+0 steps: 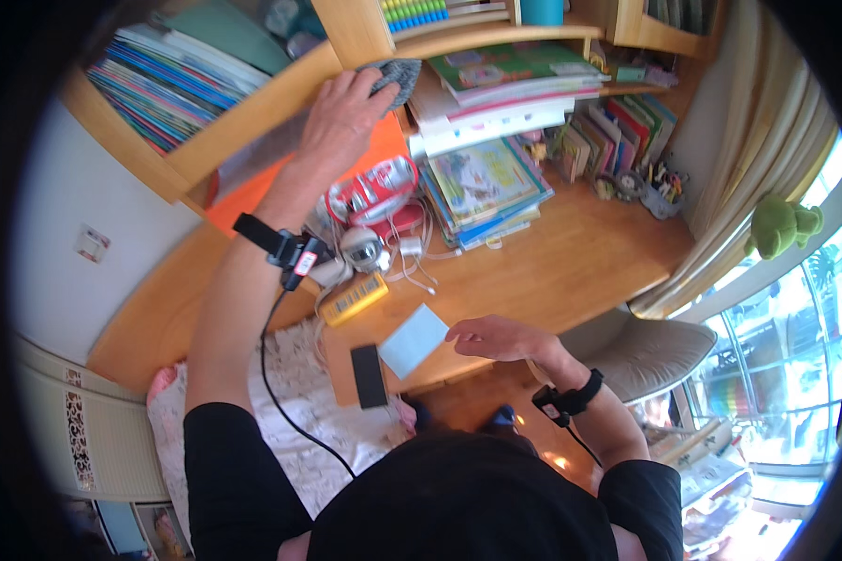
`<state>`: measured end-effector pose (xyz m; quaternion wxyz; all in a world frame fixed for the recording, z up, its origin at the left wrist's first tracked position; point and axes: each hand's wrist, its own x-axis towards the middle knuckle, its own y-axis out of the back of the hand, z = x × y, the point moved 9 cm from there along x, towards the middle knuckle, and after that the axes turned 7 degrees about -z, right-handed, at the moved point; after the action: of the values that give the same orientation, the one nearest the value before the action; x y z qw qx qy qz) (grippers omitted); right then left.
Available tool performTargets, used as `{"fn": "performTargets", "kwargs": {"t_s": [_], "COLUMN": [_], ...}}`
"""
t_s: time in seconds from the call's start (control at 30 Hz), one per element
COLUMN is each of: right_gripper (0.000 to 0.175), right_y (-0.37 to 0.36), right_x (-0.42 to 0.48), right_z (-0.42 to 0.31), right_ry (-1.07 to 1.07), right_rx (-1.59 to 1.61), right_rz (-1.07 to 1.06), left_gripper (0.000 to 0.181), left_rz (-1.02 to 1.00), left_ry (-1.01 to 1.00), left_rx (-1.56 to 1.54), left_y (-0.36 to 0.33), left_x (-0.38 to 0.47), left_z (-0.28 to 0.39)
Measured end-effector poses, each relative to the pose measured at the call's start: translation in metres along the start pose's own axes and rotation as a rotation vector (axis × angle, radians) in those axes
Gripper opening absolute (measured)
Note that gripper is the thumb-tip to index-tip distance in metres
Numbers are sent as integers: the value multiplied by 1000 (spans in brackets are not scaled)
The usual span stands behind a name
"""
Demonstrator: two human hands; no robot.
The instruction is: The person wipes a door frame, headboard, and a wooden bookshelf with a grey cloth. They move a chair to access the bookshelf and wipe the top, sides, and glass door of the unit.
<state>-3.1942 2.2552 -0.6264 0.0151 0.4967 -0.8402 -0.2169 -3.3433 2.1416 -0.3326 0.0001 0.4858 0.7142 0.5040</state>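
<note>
My left hand (347, 116) reaches up to the wooden shelf unit (361, 31) and holds a grey cloth (401, 76) against its frame. Over the desk's front edge, my right hand (502, 338) hovers with its fingers slightly bent and nothing in them. Close to its fingertips lies a light blue sheet (414, 340) on the wooden desk (568, 242). Beside that sheet is a dark flat rectangular object (369, 376). A stack of books (488, 186) stands on the desk below the shelf.
White cables (414, 263), a yellow box (356, 299) and a red-and-clear case (375, 189) crowd the desk's left part. Further right are a row of books (621, 133) and a pen holder (663, 200). A grey chair (645, 350) stands at the desk's right front, near the curtain (751, 140).
</note>
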Motion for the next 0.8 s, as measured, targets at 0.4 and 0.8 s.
{"fn": "performTargets", "kwargs": {"t_s": [0.4,0.8], "right_gripper": [32,33], "right_y": [-125,-69], "right_x": [-32,88], "right_z": [94,130], "right_ry": [-203,-312], "right_rx": [-23,-386], "right_rz": [-172,149], "left_gripper": [35,50], "left_rz": [-561,-656], "left_ry": [192,825], "left_rx": [-419,-610], "left_y": [-82,-11], "left_x": [-259,-562], "left_z": [90,138]}}
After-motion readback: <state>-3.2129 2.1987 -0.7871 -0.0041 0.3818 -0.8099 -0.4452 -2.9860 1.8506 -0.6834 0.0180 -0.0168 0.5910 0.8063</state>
